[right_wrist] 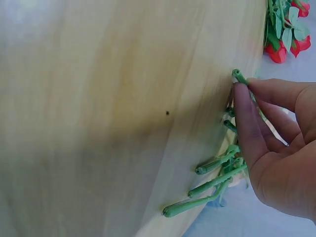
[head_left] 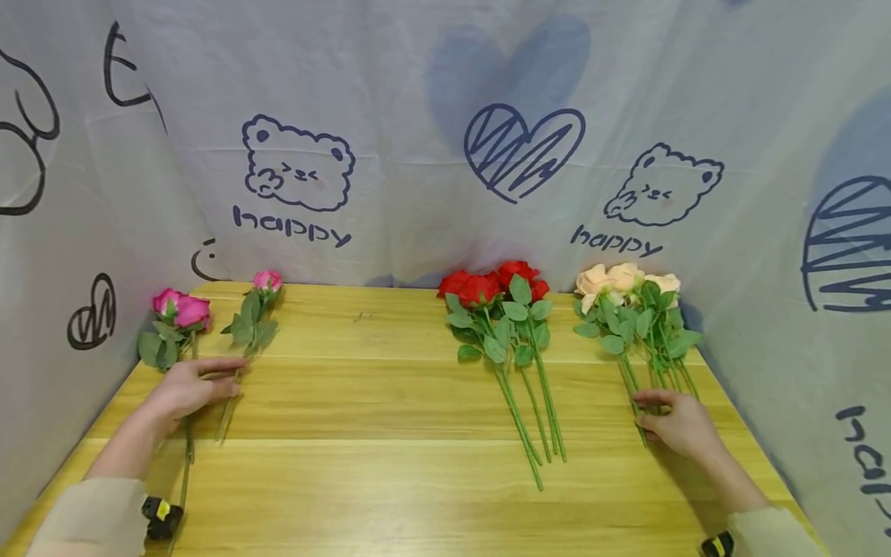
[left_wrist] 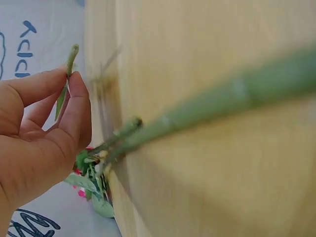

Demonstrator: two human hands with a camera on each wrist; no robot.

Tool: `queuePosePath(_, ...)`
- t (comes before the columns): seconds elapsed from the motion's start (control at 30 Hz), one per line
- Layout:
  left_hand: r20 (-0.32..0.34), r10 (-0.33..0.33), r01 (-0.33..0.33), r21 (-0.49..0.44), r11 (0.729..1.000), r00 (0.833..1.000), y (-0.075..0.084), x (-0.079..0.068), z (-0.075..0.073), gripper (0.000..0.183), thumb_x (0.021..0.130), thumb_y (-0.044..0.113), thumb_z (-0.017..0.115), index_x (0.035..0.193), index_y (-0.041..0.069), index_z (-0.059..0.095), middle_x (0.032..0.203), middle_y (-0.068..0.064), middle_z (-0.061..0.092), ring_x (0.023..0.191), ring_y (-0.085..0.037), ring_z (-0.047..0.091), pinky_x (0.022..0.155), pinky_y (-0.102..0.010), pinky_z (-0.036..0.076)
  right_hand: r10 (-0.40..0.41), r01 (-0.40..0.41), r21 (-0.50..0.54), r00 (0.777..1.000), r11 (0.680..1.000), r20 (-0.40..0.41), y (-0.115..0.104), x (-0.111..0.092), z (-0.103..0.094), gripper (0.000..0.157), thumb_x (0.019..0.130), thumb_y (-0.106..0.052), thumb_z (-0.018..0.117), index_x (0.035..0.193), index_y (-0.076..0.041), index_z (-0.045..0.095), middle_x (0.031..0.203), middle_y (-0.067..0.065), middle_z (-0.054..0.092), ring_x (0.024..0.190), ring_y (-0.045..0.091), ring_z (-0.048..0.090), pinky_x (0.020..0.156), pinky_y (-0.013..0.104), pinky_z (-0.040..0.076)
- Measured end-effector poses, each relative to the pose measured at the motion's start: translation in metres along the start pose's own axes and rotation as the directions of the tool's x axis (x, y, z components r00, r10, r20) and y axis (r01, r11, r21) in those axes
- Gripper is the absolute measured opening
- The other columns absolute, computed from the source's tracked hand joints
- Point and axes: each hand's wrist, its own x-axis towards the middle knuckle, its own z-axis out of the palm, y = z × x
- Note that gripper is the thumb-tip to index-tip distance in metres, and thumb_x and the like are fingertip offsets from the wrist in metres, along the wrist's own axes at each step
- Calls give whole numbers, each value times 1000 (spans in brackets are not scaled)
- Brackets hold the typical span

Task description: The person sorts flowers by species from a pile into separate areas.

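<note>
At the left of the table, my left hand [head_left: 189, 393] pinches the stem of a single pink rose [head_left: 267, 280]. The left wrist view shows that stem [left_wrist: 73, 57] between thumb and fingertips, its cut end sticking out. Beneath this hand and wrist run the stems of other pink roses [head_left: 182, 309], partly hidden. Over on the right, my right hand [head_left: 678, 424] pinches one stem [right_wrist: 239, 76] of the peach roses [head_left: 622, 282], near its lower end. Several other peach rose stems [right_wrist: 187, 207] lie beside that hand, with their leaves and blooms farther back.
Red roses [head_left: 480, 291] lie right of the middle, blooms toward the back and stems toward me. The wooden table [head_left: 348, 402] is bordered by a printed white cloth [head_left: 404, 139] at the back and both sides.
</note>
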Motion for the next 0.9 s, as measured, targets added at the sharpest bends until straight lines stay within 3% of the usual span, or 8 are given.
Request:
queuePosePath(0.1, -5, 3, -3, -48, 999, 1000, 4, -2, 3, 63, 103, 18, 67, 156, -4, 41, 161, -35, 30, 147, -56, 24, 116, -68, 28, -27, 26, -41, 999, 999, -17, -2, -2, 1, 40, 95, -7, 72, 132, 7, 65, 122, 30, 68, 72, 19, 70, 60, 31, 59)
queuePosePath(0.2, -19, 14, -16, -99, 995, 1000, 11, -4, 8, 64, 104, 22, 66, 158, 0, 39, 162, -30, 33, 146, -48, 32, 116, -60, 36, -22, 21, -30, 999, 999, -42, -6, -7, 2, 43, 97, -10, 71, 135, 6, 63, 120, 28, 70, 74, 19, 70, 57, 31, 56)
queuePosePath(0.33, -72, 51, -64, -194, 979, 996, 24, -4, 19, 65, 102, 26, 70, 158, 6, 43, 156, -16, 49, 129, -14, 58, 104, -31, 51, -17, 19, 13, 992, 1000, -127, -17, -11, 4, 46, 100, -20, 70, 141, 0, 61, 114, 26, 73, 78, 17, 69, 51, 31, 51)
queuePosePath(0.47, -136, 81, -119, -300, 947, 987, 39, -4, 32, 63, 98, 24, 76, 155, 12, 51, 138, 11, 59, 107, 13, 58, 89, -12, 52, -58, 79, 79, 968, 994, -244, -37, -12, 10, 45, 101, -29, 71, 139, -7, 65, 122, 23, 71, 84, -2, 65, 53, 29, 52)
queuePosePath(0.53, -159, 91, -140, -336, 931, 983, 49, -4, 40, 61, 98, 22, 76, 154, 13, 53, 136, 16, 59, 106, 14, 58, 89, -11, 52, -93, 136, 139, 956, 981, -279, -50, -13, 16, 43, 101, -29, 71, 139, -8, 66, 130, 21, 68, 86, -8, 63, 59, 27, 57)
queuePosePath(0.63, -181, 103, -165, -367, 915, 978, 62, -4, 53, 61, 98, 20, 75, 154, 12, 52, 142, 11, 58, 109, 11, 59, 91, -12, 52, -142, 222, 242, 941, 945, -309, -70, -13, 26, 41, 102, -25, 71, 138, -7, 66, 135, 18, 64, 88, -6, 67, 68, 27, 61)
queuePosePath(0.8, -201, 138, -215, -441, 871, 970, 85, -3, 77, 57, 98, 15, 76, 151, 9, 56, 143, 7, 59, 115, 1, 61, 93, -16, 54, -204, 329, 389, 922, 860, -329, -102, -11, 46, 37, 101, -16, 71, 135, -2, 67, 127, 6, 67, 91, 5, 71, 78, 29, 63)
queuePosePath(0.9, -207, 160, -243, -477, 845, 965, 98, -1, 91, 54, 97, 13, 76, 148, 7, 58, 138, 8, 61, 117, -4, 62, 94, -18, 54, -226, 354, 458, 923, 815, -312, -120, -12, 58, 34, 100, -13, 71, 133, -2, 69, 119, 4, 69, 92, 12, 72, 80, 32, 63)
